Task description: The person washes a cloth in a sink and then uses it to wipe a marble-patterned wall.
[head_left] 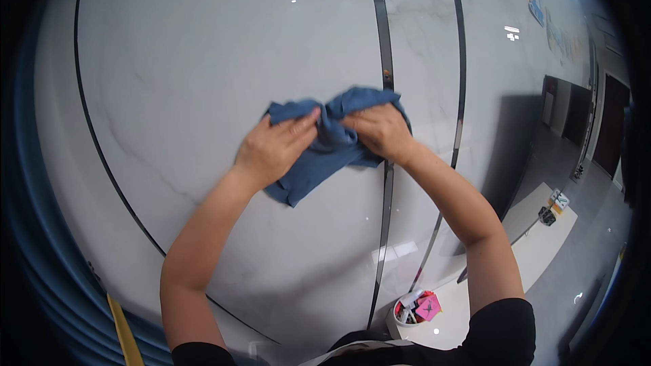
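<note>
A crumpled blue cloth (315, 166) lies against a glossy white marble-look wall panel (203, 61), bunched up between my two hands. My left hand (274, 146) grips its left part, with the fingers pressed together over the fabric. On the right part, my right hand (380, 130) is closed on the cloth, its fingers partly sunk in the folds. The cloth's lower edge hangs loose below both hands. Behind its right end runs a dark vertical trim strip (384, 41).
Another dark strip (461, 61) stands further right. Low on the right, a white bin (400, 322) full of small colourful items sits by a long white cabinet top (542, 244). A television (563, 112) is mounted above it. Blue curtains (41, 230) hang at the left edge.
</note>
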Available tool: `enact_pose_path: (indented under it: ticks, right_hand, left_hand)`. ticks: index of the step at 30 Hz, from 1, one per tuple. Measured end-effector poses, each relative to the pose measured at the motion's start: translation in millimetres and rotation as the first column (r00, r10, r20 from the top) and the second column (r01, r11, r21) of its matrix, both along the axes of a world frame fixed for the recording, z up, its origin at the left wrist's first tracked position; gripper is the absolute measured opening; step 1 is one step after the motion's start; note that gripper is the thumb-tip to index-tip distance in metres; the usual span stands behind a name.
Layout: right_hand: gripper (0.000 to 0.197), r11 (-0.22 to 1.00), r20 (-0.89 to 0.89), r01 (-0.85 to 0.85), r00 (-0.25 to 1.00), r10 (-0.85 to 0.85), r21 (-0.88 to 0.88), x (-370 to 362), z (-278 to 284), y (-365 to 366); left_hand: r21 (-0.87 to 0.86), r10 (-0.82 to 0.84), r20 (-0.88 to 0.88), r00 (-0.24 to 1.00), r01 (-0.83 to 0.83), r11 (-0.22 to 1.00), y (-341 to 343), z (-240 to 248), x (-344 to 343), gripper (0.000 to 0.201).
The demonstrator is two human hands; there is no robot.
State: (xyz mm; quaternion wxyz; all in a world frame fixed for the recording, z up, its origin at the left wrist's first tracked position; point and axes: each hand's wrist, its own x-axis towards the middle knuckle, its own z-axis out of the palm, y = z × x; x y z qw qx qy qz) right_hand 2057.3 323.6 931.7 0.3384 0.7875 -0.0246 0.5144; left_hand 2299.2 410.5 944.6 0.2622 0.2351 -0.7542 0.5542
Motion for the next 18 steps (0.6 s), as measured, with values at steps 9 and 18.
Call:
enact_pose_path:
  ticks: [9, 18]
  right_hand:
    - [0.024, 0.284, 0.337, -0.354, 0.935, 0.109, 0.891, -31, -9, 47]
    - [0.081, 0.401, 0.602, -0.69, 0.723, 0.34, 0.603, -8, 47, 57]
  left_hand:
    - [0.516, 0.088, -0.786, 0.612, 0.571, 0.638, 24, -15, -8, 0.009]
    - [0.145, 0.07, -0.988, 0.136, 0.981, 0.131, 20, 74, -67, 0.032]
